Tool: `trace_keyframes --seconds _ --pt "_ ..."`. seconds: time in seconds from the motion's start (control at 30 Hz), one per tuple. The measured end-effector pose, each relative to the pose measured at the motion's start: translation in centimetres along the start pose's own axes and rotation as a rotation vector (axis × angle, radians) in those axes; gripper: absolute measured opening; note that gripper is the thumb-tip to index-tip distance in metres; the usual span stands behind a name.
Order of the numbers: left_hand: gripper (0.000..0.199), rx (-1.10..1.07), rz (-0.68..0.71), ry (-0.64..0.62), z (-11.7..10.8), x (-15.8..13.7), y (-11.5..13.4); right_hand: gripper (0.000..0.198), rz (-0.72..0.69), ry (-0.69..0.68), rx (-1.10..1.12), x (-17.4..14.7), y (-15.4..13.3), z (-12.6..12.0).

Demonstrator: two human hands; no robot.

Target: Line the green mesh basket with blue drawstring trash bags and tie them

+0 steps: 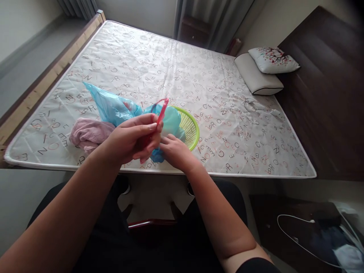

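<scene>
the left hand [142,136] pinched some red plastic [162,112] above the bed [241,129]. the right hand [178,153] was by blue plastic [109,103], its grip too hidden to tell. a pink cloth [90,133] and a green basket [196,132] sat just past.

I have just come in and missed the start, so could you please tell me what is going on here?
A seated person pinches thin red plastic in the left hand's grip. The right hand's grip is at some blue plastic; whether it holds it is hidden. Beyond are a green basket and, left of it, a pink cloth, all on a letter-patterned mattress.
</scene>
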State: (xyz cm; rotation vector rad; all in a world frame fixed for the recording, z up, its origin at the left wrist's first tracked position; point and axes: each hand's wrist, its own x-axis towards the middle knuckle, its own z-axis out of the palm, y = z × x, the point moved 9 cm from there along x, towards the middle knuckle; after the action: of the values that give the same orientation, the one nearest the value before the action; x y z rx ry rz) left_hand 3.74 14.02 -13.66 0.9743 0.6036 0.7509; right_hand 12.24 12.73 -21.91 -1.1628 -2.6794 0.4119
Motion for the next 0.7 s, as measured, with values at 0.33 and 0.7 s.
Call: trace_keyframes --seconds 0.33,0.7 --pt "0.007 0.142 0.223 0.466 -4.8 -2.7 5.3 0.030 0.594 -0.158 -0.197 -2.3 9.2 -0.5" --pt "0.013 0.125 0.467 0.914 -10.8 -5.6 7.9 0.008 0.546 0.082 0.212 -2.3 11.0 -1.9"
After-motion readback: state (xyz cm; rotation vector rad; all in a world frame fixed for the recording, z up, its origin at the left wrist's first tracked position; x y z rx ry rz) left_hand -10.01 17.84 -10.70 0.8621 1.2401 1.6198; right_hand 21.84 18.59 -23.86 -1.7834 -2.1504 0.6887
